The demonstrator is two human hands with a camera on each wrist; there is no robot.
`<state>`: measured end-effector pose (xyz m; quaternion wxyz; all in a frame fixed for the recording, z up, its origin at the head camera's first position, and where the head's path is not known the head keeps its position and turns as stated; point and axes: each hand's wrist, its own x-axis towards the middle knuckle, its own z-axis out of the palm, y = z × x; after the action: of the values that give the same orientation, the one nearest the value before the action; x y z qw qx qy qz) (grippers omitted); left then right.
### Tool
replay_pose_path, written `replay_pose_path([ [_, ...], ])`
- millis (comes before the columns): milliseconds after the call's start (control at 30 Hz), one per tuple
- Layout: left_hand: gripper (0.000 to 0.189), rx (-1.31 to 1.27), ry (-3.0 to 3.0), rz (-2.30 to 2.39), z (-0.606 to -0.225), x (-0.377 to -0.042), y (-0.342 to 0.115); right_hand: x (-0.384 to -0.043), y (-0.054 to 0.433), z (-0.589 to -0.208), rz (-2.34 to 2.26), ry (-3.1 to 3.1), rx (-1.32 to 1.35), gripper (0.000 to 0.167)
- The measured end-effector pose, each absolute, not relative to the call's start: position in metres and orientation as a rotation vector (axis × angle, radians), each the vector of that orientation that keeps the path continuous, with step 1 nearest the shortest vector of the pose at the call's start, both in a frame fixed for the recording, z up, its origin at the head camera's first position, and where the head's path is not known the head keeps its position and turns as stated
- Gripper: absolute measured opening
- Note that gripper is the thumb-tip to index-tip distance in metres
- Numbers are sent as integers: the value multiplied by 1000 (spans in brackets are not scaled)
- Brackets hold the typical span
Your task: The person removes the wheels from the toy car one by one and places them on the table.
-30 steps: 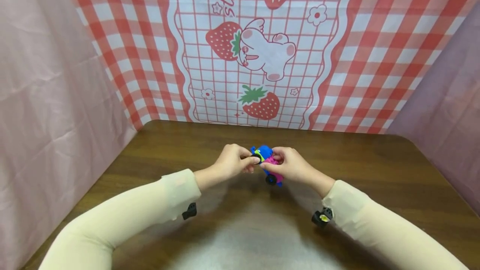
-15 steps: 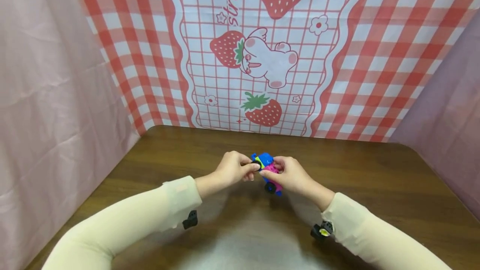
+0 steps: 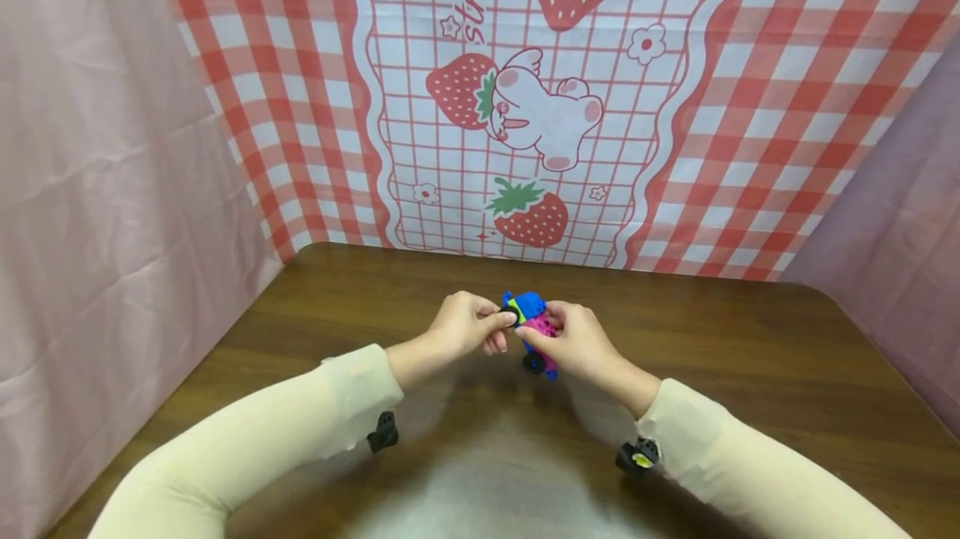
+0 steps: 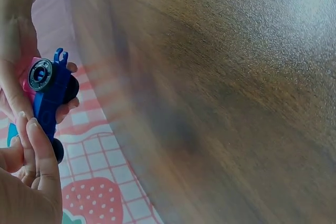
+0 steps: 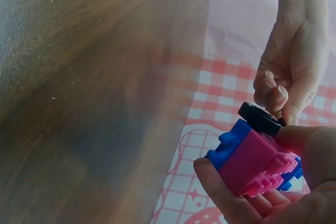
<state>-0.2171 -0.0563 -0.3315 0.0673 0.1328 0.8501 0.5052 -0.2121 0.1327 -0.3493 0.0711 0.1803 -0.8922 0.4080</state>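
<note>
Both hands hold a small toy car (image 3: 530,304) above the table, with a blue chassis, a pink block body and a yellow-green part. In the head view my left hand (image 3: 461,326) pinches the black wheel at its upper left with thumb and fingers. My right hand (image 3: 583,341) grips the pink body (image 5: 251,161) from the right. Another black wheel (image 3: 534,363) shows at the car's lower end. The left wrist view shows the blue chassis (image 4: 48,103) with a hook-like end; left fingertips cover part of it. Right fingers hide part of the body in the right wrist view.
Beneath the hands lies a brown wooden table (image 3: 360,289) with a glossy patch near the front. A red-and-white strawberry cloth (image 3: 420,139) hangs behind it. Pink curtains (image 3: 135,189) flank both sides. Black wrist cameras (image 3: 383,432) hang under the cuffs.
The car's lower end has swung slightly left within my hands. Both hands keep their hold on the car. The head view has shifted a little.
</note>
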Motion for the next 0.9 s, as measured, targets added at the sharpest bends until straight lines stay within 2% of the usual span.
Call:
replay_pose_path([
  [233, 33, 440, 2501, 1530, -330, -219, -55, -214, 135, -352, 1170, -2699, 482, 30],
  [467, 25, 477, 2490, 1499, -334, -221, -64, -225, 144, -349, 1312, -2706, 493, 34],
  [667, 21, 323, 2476, 1638, -335, -227, -68, -230, 150, -352, 1505, -2740, 389, 41],
  [900, 17, 178, 2386, 1831, -335, -232, -68, -231, 159, -348, 1558, -2735, 408, 37],
])
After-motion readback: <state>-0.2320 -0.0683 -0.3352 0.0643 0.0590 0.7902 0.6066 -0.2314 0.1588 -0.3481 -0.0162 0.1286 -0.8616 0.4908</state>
